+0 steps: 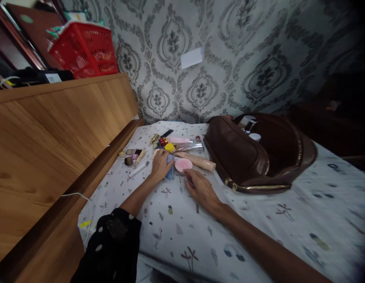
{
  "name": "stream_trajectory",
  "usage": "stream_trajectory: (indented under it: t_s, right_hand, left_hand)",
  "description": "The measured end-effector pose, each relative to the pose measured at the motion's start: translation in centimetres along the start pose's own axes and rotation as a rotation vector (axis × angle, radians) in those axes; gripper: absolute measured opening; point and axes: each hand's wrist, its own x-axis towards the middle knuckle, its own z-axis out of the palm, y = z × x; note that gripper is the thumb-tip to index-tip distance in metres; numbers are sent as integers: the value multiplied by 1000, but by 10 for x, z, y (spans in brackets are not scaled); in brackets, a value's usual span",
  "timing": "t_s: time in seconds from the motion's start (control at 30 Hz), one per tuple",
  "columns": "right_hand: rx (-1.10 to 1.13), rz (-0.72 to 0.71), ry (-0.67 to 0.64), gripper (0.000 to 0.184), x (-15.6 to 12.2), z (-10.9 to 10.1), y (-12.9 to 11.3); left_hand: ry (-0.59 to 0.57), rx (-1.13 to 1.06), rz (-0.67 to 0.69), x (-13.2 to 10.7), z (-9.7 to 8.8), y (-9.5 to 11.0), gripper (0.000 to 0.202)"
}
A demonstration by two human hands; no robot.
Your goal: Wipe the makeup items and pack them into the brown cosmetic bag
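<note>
Through the head camera, I look down on a white printed sheet (176, 232) where two bare hands meet among cosmetics. The right hand (202, 191) comes in from the right, its fingertips touching the near edge of a pink-topped round container (183, 165); that edge probably suits it because it faces the arm. Its fingers are bent, but I cannot tell whether they clamp the container or merely rest against it. The container sits between the hands, just beside a blue cloth (169, 167).

The cloth lies bunched along the thumb side of the left hand (160, 164). My guess is that the hand keeps it there for easy use, though its fingertips are hidden, so I cannot tell whether they close on it.

Beyond them, a beige tube (198, 161), a silver-ended tube (190, 147) and a pink tube (180, 140) lie flat, perhaps so they won't topple on soft fabric. The brown leather bag (238, 153) gapes open to the right, seemingly to leave the white-capped bottles inside within reach.
</note>
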Motion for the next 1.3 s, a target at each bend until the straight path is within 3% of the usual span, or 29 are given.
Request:
stream_trajectory:
  t_s: [0.37, 0.53, 0.73, 1.0, 1.3]
  right_hand:
    - [-5, -73, -45, 25, 3, -3, 0]
    - [-7, -58, -59, 24, 3, -3, 1]
    - [7, -46, -48, 21, 3, -3, -2]
    - [-23, -48, -58, 22, 3, -3, -1]
    - [-4, -65, -39, 21, 3, -1, 1]
  left_hand:
    - [-108, 120, 60, 60, 20, 15, 22]
    - [-107, 92, 50, 57, 9, 13, 20]
    - [-41, 33, -89, 60, -12, -11, 31]
    - [-161, -114, -51, 66, 3, -18, 15]
    - [21, -273, -147, 65, -13, -36, 22]
